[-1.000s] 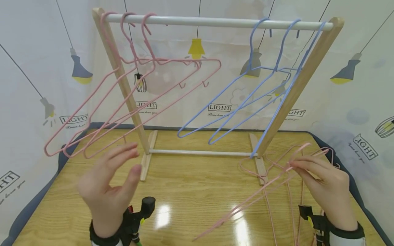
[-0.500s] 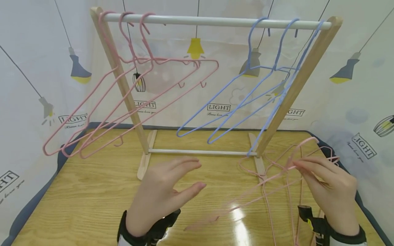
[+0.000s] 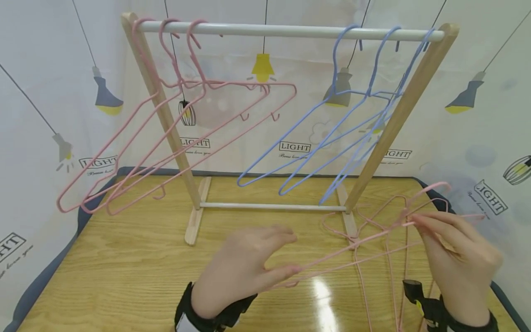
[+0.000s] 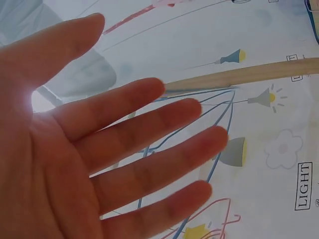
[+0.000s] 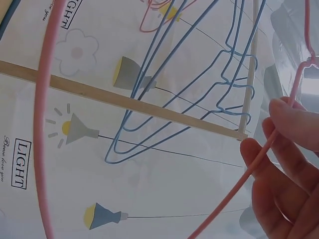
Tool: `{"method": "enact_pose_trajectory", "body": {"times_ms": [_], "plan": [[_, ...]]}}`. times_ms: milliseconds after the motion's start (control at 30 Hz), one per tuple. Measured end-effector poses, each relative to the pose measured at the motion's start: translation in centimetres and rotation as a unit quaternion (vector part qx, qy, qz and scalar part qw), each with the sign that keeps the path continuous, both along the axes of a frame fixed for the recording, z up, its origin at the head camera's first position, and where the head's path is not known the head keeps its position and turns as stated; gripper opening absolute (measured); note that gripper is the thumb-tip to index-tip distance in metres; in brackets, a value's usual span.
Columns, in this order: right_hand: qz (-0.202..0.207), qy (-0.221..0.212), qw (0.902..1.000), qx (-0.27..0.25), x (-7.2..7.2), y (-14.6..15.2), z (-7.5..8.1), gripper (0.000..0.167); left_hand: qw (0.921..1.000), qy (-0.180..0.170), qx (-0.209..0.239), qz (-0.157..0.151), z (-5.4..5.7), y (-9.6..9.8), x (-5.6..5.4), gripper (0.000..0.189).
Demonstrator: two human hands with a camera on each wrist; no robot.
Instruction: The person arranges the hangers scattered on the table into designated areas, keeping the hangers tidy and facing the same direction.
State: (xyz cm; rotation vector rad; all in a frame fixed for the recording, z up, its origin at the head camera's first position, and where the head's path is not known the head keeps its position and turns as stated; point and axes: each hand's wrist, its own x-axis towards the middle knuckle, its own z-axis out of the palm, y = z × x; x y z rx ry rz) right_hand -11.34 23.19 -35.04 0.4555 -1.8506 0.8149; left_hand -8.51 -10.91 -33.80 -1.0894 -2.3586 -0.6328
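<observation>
My right hand pinches a thin pink clothes hanger near its neck, between thumb and fingers. In the right wrist view the hanger's rod runs past the fingers. That hanger slants down to the left above the table, hook at the upper right. By its lower left end is my left hand, thumb over the rods; whether it touches cannot be told. The left wrist view shows the left palm with fingers spread and nothing held. More pink hangers lie on the table under the right hand.
A wooden rack with a white bar stands at the back. Three pink hangers hang on its left, three blue hangers on its right. A white lamp-patterned cloth rises behind the wooden table.
My left hand has moved right, from beneath the hanging pink hangers to the held hanger's lower end. My right hand has shifted slightly right with the hanger. The rightmost blue hanger has swung left.
</observation>
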Motion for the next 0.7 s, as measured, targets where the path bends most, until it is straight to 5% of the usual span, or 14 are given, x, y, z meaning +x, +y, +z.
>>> {"method": "enact_pose_trajectory", "body": {"times_ms": [233,700], "plan": [[-0.026,0.029,0.9967,-0.072,0.1,-0.1,0.4,0.033,0.9979,-0.053,-0.025,-0.027,-0.1,0.4,0.0,0.016],[-0.019,0.035,0.9921,-0.119,0.6,-0.3,0.8,0.026,0.9968,-0.030,0.042,-0.061,0.0,-0.7,-0.4,0.016]]}}
